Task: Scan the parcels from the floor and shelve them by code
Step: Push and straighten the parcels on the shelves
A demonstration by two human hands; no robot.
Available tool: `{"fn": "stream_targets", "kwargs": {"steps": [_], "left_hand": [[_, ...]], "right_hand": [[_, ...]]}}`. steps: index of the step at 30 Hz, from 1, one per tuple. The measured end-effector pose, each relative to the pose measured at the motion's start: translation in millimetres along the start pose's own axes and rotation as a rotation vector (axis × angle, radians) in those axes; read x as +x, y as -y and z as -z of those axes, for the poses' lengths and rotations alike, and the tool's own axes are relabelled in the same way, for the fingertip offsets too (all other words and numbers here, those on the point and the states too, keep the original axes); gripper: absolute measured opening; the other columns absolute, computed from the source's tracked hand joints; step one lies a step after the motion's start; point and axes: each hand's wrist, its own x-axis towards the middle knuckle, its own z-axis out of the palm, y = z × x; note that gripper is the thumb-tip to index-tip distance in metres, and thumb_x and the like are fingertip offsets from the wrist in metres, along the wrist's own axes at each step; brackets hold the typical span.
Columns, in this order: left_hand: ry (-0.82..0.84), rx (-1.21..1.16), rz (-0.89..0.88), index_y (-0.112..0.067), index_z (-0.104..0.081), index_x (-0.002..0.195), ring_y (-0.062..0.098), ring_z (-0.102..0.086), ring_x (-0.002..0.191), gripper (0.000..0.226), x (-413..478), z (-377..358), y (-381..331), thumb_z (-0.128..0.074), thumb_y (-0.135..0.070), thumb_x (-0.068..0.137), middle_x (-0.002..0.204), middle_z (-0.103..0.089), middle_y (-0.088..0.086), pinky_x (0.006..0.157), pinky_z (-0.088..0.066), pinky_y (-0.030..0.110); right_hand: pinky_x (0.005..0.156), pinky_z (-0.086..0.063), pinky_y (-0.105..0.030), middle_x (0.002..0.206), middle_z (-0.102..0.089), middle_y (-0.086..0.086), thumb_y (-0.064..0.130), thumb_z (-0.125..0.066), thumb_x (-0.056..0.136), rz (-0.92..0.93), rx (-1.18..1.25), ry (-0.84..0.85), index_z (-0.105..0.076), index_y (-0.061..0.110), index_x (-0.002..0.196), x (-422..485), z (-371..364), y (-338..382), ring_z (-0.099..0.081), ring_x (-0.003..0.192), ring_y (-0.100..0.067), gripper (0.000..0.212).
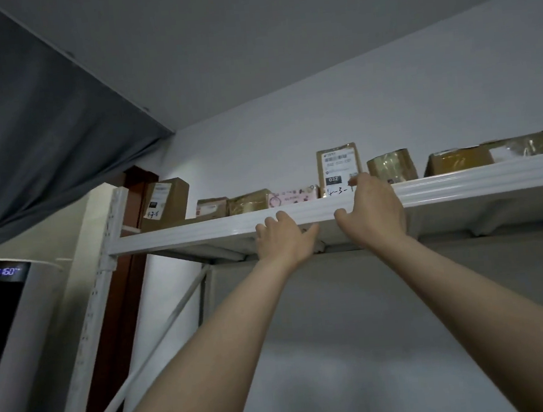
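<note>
**Q:** Where is the task's thing located?

**A:** The parcel (337, 164), flat, brown and labelled "032", is seen standing upright on the top shelf (479, 199). It is set close behind the front rail (200, 230). A pink parcel (293, 194) is found just to its left and a taped brown parcel (391, 165) just to its right. Further parcels are lined along the shelf on both sides.

**Q:** How are the fingers of the right hand set?

**A:** The right hand (374, 211) is raised across the front rail. Its fingers are stretched upward and kept close together, and one fingertip (354, 178) is laid against the lower right corner of the parcel. The thumb (341, 215) is spread away from them and pressed on the face of the rail.

**Q:** And those of the left hand?

**A:** The left hand (283, 241) is placed just beside the right one, lower on the same rail. Its fingers (270, 222) are bent, so that the knuckles are shown and the tips are hidden against the rail. Its thumb is extended along the rail's lower edge. Whether the rail is clamped or merely touched cannot be told.
</note>
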Motion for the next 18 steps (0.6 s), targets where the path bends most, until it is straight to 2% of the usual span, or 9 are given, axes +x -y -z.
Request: {"fn": "stream_targets", "kwargs": {"steps": [5,11,15,18], "left_hand": [[-0.009,-0.015,-0.013,-0.004,-0.041,0.137,0.035,-0.038,0.130,0.067,28.2,18.7,74.5,-0.046,-0.057,0.097,0.141,-0.046,0.017,0.102,-0.037,0.044],[-0.078,-0.051,-0.020,-0.005,-0.039,0.143,0.035,-0.035,0.134,0.067,74.3,21.1,142.4,-0.048,-0.053,0.097,0.145,-0.044,0.015,0.103,-0.039,0.045],[-0.119,-0.016,-0.056,-0.006,-0.042,0.142,0.034,-0.038,0.131,0.065,108.2,17.1,183.6,-0.049,-0.054,0.097,0.144,-0.046,0.014,0.101,-0.042,0.045],[-0.174,-0.022,-0.042,-0.006,-0.044,0.141,0.033,-0.040,0.131,0.064,131.2,19.4,220.5,-0.049,-0.053,0.098,0.142,-0.049,0.014,0.100,-0.042,0.045]], "right_hand": [[0.085,-0.045,-0.037,0.128,-0.058,-0.009,0.022,-0.064,0.088,0.008,0.039,0.014,-0.048,0.010,0.133,9.6,-51.2,62.4,-0.053,0.118,-0.028,0.050],[0.083,-0.043,-0.036,0.128,-0.058,-0.011,0.022,-0.059,0.092,0.039,0.079,-0.022,-0.048,0.009,0.133,29.3,-107.8,105.4,-0.053,0.118,-0.031,0.045],[0.076,-0.041,-0.032,0.124,-0.062,-0.008,0.013,-0.057,0.089,0.073,0.121,-0.024,-0.049,0.009,0.133,49.4,-152.0,134.0,-0.058,0.109,-0.028,0.045],[0.076,-0.043,-0.033,0.124,-0.063,-0.008,0.011,-0.056,0.087,0.079,0.153,-0.024,-0.051,0.008,0.133,58.3,-185.0,158.6,-0.059,0.107,-0.028,0.046]]}}
